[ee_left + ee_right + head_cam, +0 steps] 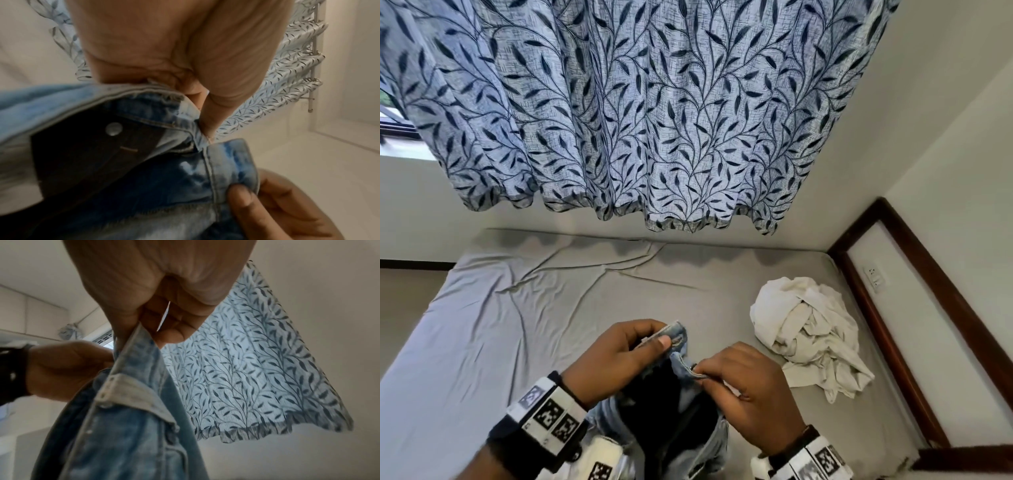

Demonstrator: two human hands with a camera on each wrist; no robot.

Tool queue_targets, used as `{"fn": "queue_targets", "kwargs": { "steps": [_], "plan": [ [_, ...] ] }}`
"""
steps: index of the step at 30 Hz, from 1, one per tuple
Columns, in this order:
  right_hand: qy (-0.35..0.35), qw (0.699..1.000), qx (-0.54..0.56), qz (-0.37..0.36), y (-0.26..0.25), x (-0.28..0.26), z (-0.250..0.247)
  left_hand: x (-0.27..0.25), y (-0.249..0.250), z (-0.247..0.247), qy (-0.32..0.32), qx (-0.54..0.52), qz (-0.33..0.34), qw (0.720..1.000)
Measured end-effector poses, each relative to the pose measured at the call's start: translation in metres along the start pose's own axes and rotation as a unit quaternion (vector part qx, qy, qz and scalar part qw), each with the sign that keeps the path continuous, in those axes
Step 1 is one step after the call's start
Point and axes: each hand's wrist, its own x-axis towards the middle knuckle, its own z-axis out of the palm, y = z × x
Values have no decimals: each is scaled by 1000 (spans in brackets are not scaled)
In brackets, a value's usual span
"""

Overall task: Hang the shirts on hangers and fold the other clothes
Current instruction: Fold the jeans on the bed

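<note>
I hold a pair of light blue jeans (681, 404) up in front of me above the bed, waistband uppermost. My left hand (619, 353) pinches one end of the waistband (144, 97) between thumb and fingers. My right hand (743, 390) pinches the other end of the waistband (135, 344), just right of the left hand. The fly gapes open between them, showing a metal button (113, 129) and the dark inside. A crumpled white garment (808, 329) lies on the bed to the right, apart from both hands.
The bed (524, 325) has a wrinkled grey sheet. A blue leaf-patterned curtain (637, 113) hangs above its far edge. A dark wooden frame (893, 308) and a white wall with a socket (875, 278) border the bed on the right.
</note>
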Motion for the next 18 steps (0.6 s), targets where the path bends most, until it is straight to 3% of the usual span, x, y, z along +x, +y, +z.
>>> {"fn": "queue_targets", "kwargs": {
  "steps": [4, 9, 18],
  "plan": [
    [-37, 995, -46, -79, -2, 1, -5, 4, 6, 8, -57, 51, 41, 996],
    [8, 996, -54, -75, 3, -3, -10, 2, 11, 8, -116, 54, 23, 991],
    [41, 996, -49, -60, 2, -7, -9, -4, 6, 23, -66, -44, 15, 997]
  ]
}}
